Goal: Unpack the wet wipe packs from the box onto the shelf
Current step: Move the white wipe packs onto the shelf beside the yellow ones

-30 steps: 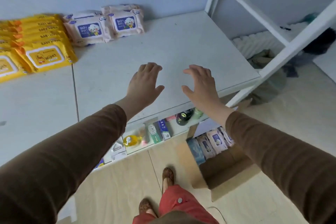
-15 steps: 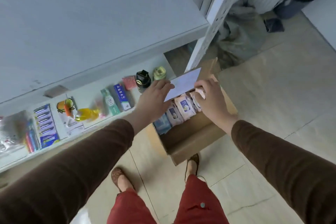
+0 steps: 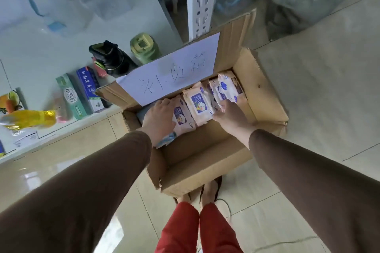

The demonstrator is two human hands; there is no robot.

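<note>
Head view: both hands reach down into an open cardboard box [image 3: 205, 162] on the tiled floor.
Packs: wet wipe packs [image 3: 198, 103] stand on edge in a row along the far part of the box, printed faces toward the camera, long axes running top to bottom.
Left hand [image 3: 159, 118]: laid over the leftmost packs, fingers curled round them; how firm the grip is, cannot tell.
Right hand [image 3: 230, 118]: fingers pinching the near edges of the right-side packs.
Flap: white paper sheet [image 3: 170, 72] with handwriting taped on it.
Shelf [image 3: 61, 127]: low, left of box, holding toothpaste cartons [image 3: 72, 96].
</note>
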